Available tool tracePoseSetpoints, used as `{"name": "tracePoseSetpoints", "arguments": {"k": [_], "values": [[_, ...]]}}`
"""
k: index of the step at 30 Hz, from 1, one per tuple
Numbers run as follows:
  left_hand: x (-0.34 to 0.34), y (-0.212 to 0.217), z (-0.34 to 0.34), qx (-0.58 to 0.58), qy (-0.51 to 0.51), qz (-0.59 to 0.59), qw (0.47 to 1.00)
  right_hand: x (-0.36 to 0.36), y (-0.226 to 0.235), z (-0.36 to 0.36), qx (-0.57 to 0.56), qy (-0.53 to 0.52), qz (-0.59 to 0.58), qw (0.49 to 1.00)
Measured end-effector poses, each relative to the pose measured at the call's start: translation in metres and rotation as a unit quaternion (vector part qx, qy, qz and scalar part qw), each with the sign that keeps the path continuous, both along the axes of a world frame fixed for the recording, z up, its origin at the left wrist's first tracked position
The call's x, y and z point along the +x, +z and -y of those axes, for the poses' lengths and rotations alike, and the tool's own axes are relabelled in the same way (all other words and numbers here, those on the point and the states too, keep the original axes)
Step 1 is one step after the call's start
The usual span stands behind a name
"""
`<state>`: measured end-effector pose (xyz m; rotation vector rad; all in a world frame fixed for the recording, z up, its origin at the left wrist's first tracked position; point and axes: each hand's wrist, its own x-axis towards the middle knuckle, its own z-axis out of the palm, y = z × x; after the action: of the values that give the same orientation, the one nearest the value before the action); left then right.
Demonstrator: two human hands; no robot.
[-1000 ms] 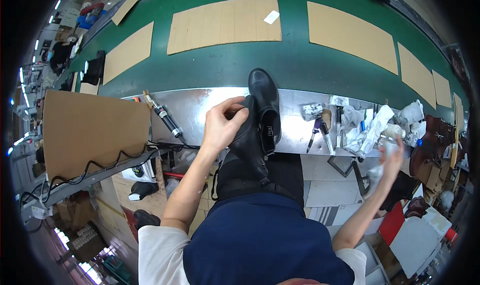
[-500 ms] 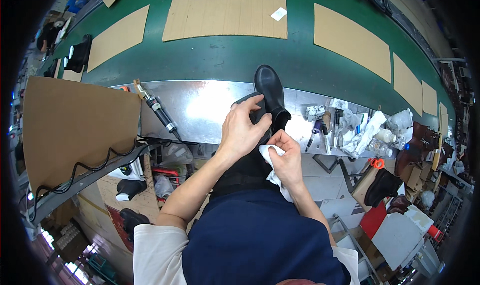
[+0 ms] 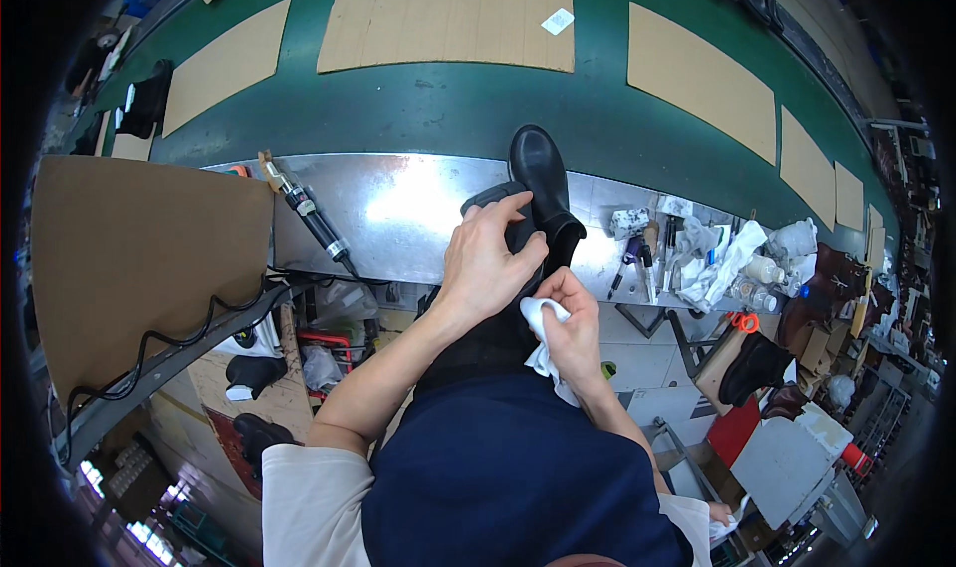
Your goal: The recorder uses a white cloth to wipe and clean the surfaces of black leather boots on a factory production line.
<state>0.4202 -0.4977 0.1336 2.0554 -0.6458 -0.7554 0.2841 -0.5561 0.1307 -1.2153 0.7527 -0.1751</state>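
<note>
My left hand (image 3: 490, 258) is closed on a black boot (image 3: 520, 232) at the front edge of the metal worktop, its fingers and thumb on opposite sides of it. Part of the dark sole shows beyond my fingers, and the hand hides much of the rest. Right beside it, a second black boot (image 3: 540, 169) has its rounded, shiny toe pointing away from me. My right hand (image 3: 575, 320) pinches a bunched white cloth (image 3: 544, 330) just below the held boot. The cloth hangs down toward my dark apron, and whether it touches the boot I cannot tell.
A black hand tool (image 3: 317, 225) with a cable lies left on the metal worktop (image 3: 398, 253). Pens, crumpled white paper (image 3: 725, 268) and small bottles crowd its right. Behind runs a green surface (image 3: 448, 119) with cardboard sheets (image 3: 448, 24). Another person's hand (image 3: 719, 512) shows lower right.
The whole view has shifted slightly. My right hand and cloth have drawn a little away from the held boot. Another person's hand with something white has appeared at the lower right.
</note>
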Motion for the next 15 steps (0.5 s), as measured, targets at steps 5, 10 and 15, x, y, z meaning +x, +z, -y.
{"name": "tracePoseSetpoints", "arguments": {"k": [5, 10, 15], "values": [[0.0, 0.0023, 0.0015, 0.008, -0.008, 0.007, 1.0, 0.0001, -0.0068, -0.0066, 0.01, -0.068, -0.004, 0.998], [-0.0014, -0.0022, -0.0004, -0.013, 0.002, 0.015, 1.0, -0.0006, -0.0001, -0.005, -0.072, 0.009, 0.023, 0.997], [-0.0024, -0.0016, 0.0014, -0.008, 0.003, 0.013, 1.0, -0.0014, -0.0094, -0.0079, 0.031, -0.078, 0.003, 0.996]]}}
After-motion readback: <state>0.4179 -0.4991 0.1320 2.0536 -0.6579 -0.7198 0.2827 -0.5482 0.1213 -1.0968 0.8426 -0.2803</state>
